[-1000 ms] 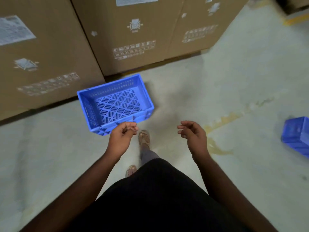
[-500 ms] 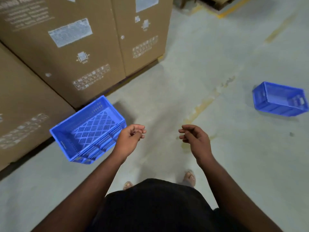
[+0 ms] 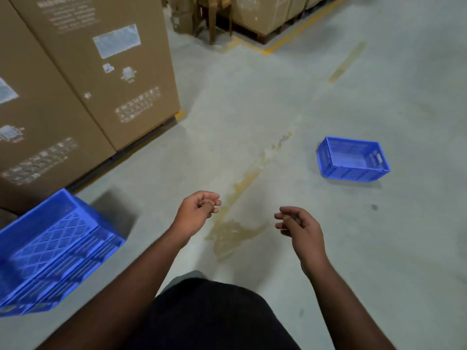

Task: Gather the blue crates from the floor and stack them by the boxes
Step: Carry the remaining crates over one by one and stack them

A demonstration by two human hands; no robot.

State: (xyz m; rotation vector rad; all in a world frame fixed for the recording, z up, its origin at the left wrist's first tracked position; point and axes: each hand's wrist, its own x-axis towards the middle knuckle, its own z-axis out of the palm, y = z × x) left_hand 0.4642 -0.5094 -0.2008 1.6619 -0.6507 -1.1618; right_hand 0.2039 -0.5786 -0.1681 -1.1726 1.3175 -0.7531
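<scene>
A stack of blue crates point(image 3: 50, 251) sits on the floor at the lower left, close to the tall cardboard boxes point(image 3: 83, 79). Another blue crate point(image 3: 352, 159) stands alone on the floor at the right, open side up. My left hand point(image 3: 197, 213) hangs over the floor to the right of the stack, fingers loosely curled, holding nothing. My right hand point(image 3: 300, 228) is level with it and also empty, well short of the lone crate.
More cardboard boxes on a pallet point(image 3: 267, 16) stand at the far back behind a yellow floor line point(image 3: 298, 26). A worn yellowish stain point(image 3: 237, 223) runs across the grey concrete floor between my hands.
The view has swung right: the stacked crates slid to the lower left edge and the lone crate came nearer the centre right. Both hands stayed empty.
</scene>
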